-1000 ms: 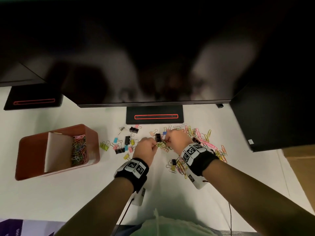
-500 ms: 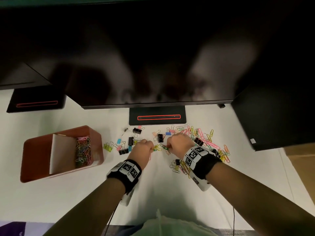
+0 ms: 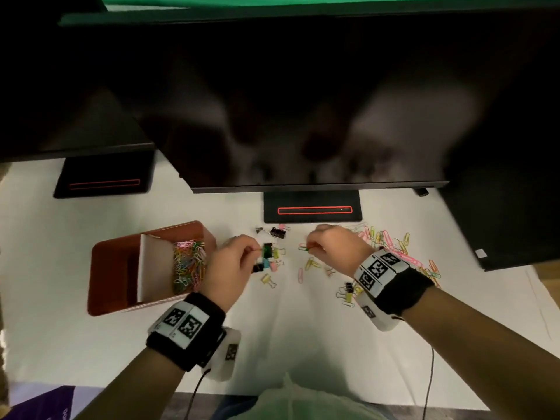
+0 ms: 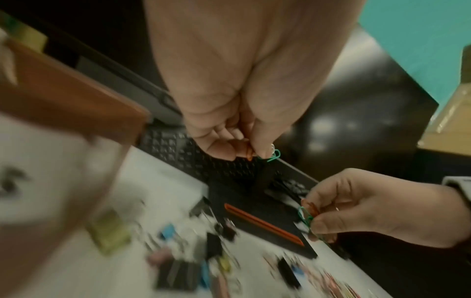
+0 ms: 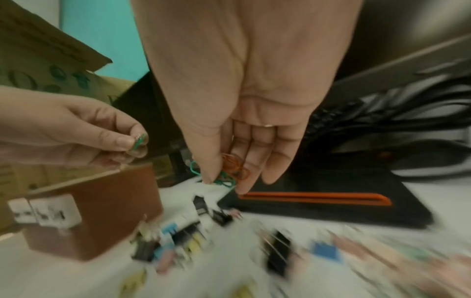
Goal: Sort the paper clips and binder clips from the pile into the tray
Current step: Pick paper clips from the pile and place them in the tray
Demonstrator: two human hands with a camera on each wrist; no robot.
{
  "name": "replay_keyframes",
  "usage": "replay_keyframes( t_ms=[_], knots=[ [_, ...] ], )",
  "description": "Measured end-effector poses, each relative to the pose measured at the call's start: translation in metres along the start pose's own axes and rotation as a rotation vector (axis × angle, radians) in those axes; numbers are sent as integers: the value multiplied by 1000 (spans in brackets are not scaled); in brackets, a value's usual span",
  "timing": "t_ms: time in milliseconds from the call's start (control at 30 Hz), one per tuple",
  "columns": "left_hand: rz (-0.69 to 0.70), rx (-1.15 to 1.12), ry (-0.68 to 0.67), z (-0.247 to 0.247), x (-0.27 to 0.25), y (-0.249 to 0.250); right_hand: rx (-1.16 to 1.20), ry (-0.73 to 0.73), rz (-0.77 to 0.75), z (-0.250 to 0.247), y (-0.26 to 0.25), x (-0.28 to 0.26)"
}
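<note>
My left hand (image 3: 257, 248) pinches a green paper clip (image 4: 274, 156) between thumb and forefinger, just right of the brown tray (image 3: 115, 253). A white divider (image 3: 151, 268) splits the tray; its right compartment holds several coloured paper clips (image 3: 188, 265). My right hand (image 3: 310, 248) hovers a little to the right and pinches a small bunch of green and orange paper clips (image 5: 229, 171). Binder clips (image 3: 268, 251) in black, yellow, blue and pink lie between the hands. The main pile of paper clips (image 3: 394, 247) spreads behind my right wrist.
A large dark monitor (image 3: 303, 116) overhangs the white table (image 3: 303, 328); its black stand base (image 3: 312, 198) with a red outline sits just beyond the clips. A second stand (image 3: 103, 171) is at far left, a black box (image 3: 500, 222) at right.
The two hands, close together over the clips before, have pulled apart. My left hand has moved left toward the tray with the green clip; my right hand keeps its bunch.
</note>
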State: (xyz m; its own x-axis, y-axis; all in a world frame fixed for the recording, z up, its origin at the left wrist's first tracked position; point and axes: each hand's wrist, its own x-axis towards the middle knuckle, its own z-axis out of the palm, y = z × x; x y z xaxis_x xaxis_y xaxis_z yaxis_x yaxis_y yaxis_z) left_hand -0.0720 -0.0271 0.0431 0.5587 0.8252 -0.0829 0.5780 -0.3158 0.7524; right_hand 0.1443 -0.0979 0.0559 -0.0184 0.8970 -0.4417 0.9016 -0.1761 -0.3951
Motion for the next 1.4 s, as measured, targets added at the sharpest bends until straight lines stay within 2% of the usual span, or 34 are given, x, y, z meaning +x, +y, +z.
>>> replay_keyframes(
  t_ms=[200, 333, 400, 467, 567, 633, 767, 867, 933, 1067, 1167, 1400],
  knots=[
    [-223, 58, 122, -85, -6, -62, 132, 98, -212, -6, -120, 54],
    [-376, 79, 28, -102, -7, -91, 175, 93, -182, 16, -182, 95],
    [-364, 166, -21, -103, -8, -92, 199, 70, -134, 25, -192, 104],
    [-283, 266, -48, -104, -7, -85, 233, 78, -143, 28, -190, 103],
    [-156, 293, -43, -103, -6, -66, 341, 135, -218, 25, -172, 87],
    [-54, 249, -27, -96, -5, -47, 397, 216, -216, 21, -145, 72],
    [46, 75, -126, -60, 1, -6, 343, 351, -8, 15, -60, 33],
    [44, 12, -247, -15, 10, 11, 257, 361, 202, 15, 6, 2],
    [1, 46, -314, 18, 17, 17, 228, 353, 310, 15, 40, -13],
    [-105, 168, -401, 71, 31, 18, 225, 273, 421, 13, 85, -25],
    [-156, 233, -424, 96, 39, 15, 199, 188, 371, 8, 100, -20],
    [-177, 303, -354, 121, 48, 15, 28, -3, 122, 9, 121, -3]
  ],
)
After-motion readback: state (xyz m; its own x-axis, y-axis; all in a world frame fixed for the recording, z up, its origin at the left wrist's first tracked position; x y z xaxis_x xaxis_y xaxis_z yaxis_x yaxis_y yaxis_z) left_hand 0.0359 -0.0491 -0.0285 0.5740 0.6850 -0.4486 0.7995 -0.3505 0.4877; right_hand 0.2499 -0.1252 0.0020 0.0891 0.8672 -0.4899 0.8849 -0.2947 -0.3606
